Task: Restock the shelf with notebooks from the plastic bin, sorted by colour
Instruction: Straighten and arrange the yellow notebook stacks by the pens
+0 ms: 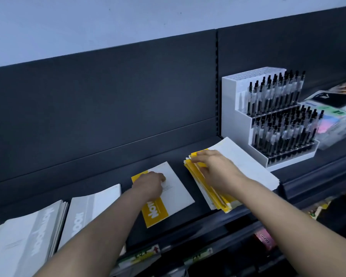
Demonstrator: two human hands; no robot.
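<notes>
Fingers of the right hand lie spread and flat, palm down, on the yellow stack, gripping nothing; the forearm reaches in from the lower right. The left hand rests knuckles up on 1 yellow notebook lying flat on the shelf, fingers curled against its cover; whether they pinch it I cannot tell. 2 grey stacks lie to the left. A pen rack stands just beside the yellow stack.
</notes>
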